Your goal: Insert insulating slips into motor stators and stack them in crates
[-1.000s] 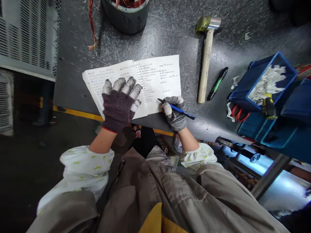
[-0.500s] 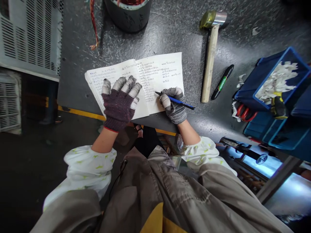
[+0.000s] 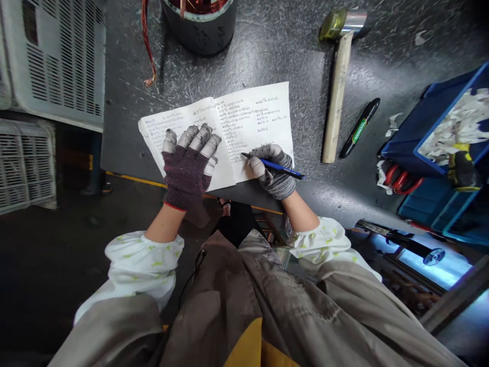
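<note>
Currently, the left hand (image 3: pixel 187 171), in a dark purple knit glove with grey-capped fingertips, lies flat on the open notebook (image 3: pixel 263 109), its fingers spread and released, pinning the left page. The right hand (image 3: pixel 272 177), in a grey knit glove, is clenched around a blue pen (image 3: pixel 281 168), with the pen's tip on the handwritten right page. The notebook lies on a speckled dark workbench (image 3: pixel 267 61), its near corner close to the bench edge. Noted nearby: a wooden-handled mallet (image 3: pixel 336 102) and a black-and-green marker (image 3: pixel 359 127) to the right, a blue crate (image 3: pixel 431 122) of paper scraps beyond them, and a drum of copper windings (image 3: pixel 198 30) ahead. Risks, as judged: the right glove could drag across fresh ink and smear it; lifting the left hand could let the curled pages spring up and shift the notebook toward the edge; heavy pressure near the page margin could make the pen skid.
</note>
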{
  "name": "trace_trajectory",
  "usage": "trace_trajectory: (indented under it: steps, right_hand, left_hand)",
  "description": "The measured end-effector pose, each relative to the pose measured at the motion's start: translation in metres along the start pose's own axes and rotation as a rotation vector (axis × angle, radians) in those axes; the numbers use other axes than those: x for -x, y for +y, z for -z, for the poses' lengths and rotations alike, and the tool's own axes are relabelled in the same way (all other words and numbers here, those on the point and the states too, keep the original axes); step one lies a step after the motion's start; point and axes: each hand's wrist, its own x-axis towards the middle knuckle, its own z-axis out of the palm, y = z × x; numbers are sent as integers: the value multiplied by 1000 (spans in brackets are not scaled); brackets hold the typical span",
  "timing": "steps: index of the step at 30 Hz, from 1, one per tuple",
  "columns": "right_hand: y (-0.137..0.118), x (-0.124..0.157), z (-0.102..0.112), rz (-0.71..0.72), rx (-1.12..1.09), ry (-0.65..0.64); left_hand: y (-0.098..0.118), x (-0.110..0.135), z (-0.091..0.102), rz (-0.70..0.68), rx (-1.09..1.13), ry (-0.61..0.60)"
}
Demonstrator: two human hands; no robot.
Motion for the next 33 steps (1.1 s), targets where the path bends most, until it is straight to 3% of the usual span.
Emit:
trace_trajectory:
  steps: [11, 20, 24, 33]
  right_hand:
    - [7, 3, 10, -73, 48, 0]
    - [-2, 1, -5, -60, -72, 71]
    - [-6, -10, -9, -65, -79, 59]
    - [7, -27, 14, -19, -22, 12]
  left_hand:
    - [14, -4, 9, 108, 50, -54]
    - [-4, -2, -10, 56, 40, -92]
    - [-2, -1, -10, 81, 29, -92]
    - [3, -4, -2, 53, 68, -62]
